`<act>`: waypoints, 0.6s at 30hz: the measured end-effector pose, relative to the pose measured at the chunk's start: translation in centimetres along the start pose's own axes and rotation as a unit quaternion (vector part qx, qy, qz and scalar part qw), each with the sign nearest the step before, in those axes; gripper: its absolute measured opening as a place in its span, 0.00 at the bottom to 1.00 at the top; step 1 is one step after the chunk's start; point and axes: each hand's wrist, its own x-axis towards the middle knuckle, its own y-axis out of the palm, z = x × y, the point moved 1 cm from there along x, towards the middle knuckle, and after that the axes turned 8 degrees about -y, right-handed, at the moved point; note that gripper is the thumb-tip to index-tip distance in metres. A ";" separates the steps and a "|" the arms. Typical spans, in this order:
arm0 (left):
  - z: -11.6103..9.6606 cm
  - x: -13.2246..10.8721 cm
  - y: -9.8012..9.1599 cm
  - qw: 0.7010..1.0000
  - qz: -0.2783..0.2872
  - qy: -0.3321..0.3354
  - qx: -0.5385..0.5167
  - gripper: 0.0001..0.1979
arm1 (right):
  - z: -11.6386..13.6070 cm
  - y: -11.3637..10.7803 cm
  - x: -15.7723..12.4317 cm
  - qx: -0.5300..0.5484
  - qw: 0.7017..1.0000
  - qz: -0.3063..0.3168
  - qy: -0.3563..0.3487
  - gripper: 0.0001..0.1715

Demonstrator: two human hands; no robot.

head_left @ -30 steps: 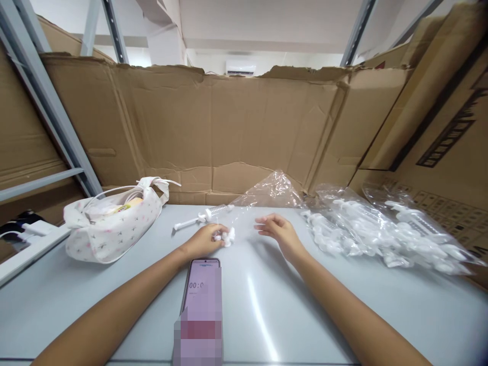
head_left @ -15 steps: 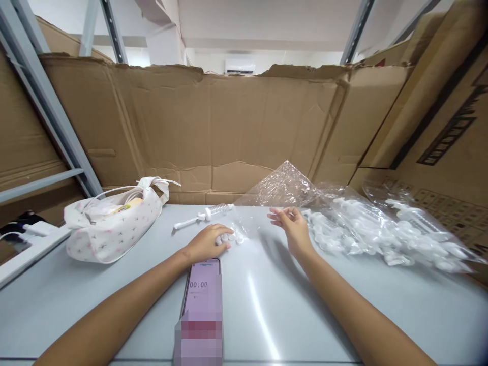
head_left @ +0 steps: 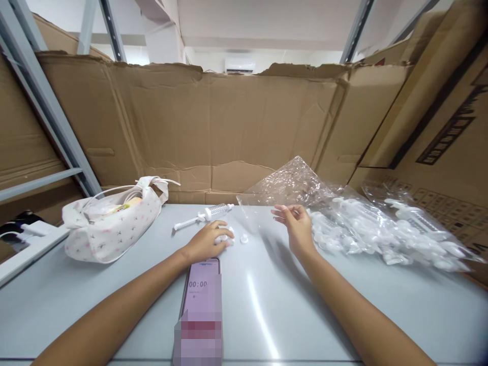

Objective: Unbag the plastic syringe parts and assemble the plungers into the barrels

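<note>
My left hand (head_left: 208,239) rests on the table with its fingers curled around a small cluster of white plastic caps (head_left: 224,238). One more white cap (head_left: 244,238) lies by itself just to the right. My right hand (head_left: 295,223) is raised with thumb and fingers pinched at the edge of a clear plastic bag (head_left: 293,183), whose film stands up behind it. White plastic parts (head_left: 328,231) lie in the bagged pile right of that hand. Beyond my left hand lies a white syringe-like tool (head_left: 206,214) with a clear ribbed barrel.
A phone (head_left: 202,305) showing 00:00 lies near the front edge. At left are a floral cloth pouch (head_left: 110,229) and a white power strip (head_left: 34,249). More bagged white parts (head_left: 412,229) fill the right side. A cardboard wall (head_left: 229,122) closes off the back.
My right hand and the plastic bag have shifted slightly right, the film pulling away from the caps. One cap now lies apart from the cluster at my left hand.
</note>
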 end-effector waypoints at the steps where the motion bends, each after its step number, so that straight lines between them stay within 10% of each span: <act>1: 0.0 0.0 0.0 1.000 0.006 0.000 -0.007 0.12 | 0.0 0.0 0.0 0.002 1.000 -0.002 -0.004 0.23; 10: 0.3 0.1 0.5 0.995 -0.002 0.002 -0.096 0.16 | 0.8 0.0 0.0 0.054 0.998 -0.002 -0.019 0.22; 18: 0.5 0.6 -0.3 0.980 -0.116 -0.069 -0.148 0.15 | 1.2 0.5 -0.3 0.107 0.991 0.058 0.052 0.26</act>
